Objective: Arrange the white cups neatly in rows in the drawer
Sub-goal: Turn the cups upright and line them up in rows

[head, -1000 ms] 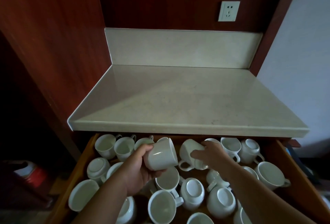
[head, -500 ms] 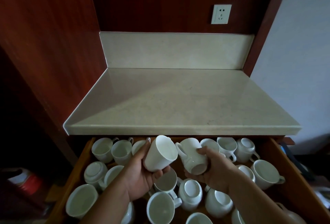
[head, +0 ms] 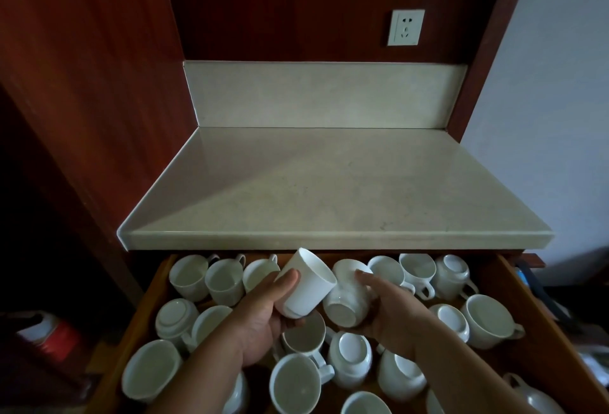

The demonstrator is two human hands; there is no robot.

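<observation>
White ceramic cups [head: 298, 389] crowd the open wooden drawer [head: 527, 318] below the pale stone tabletop [head: 329, 189]. Most are jumbled, some upright, some upside down, with handles pointing every way. Three upright cups at the back left [head: 225, 280] stand side by side, seemingly the start of a row. Above the drawer's middle, the left hand [head: 263, 321] has its fingers wrapped round a tilted cup [head: 306, 285]. The right hand [head: 392, 311] grips a second cup [head: 347, 303] just beside it, base toward the camera. The arranging looks barely begun, with nearly every cup left to right and line up.
</observation>
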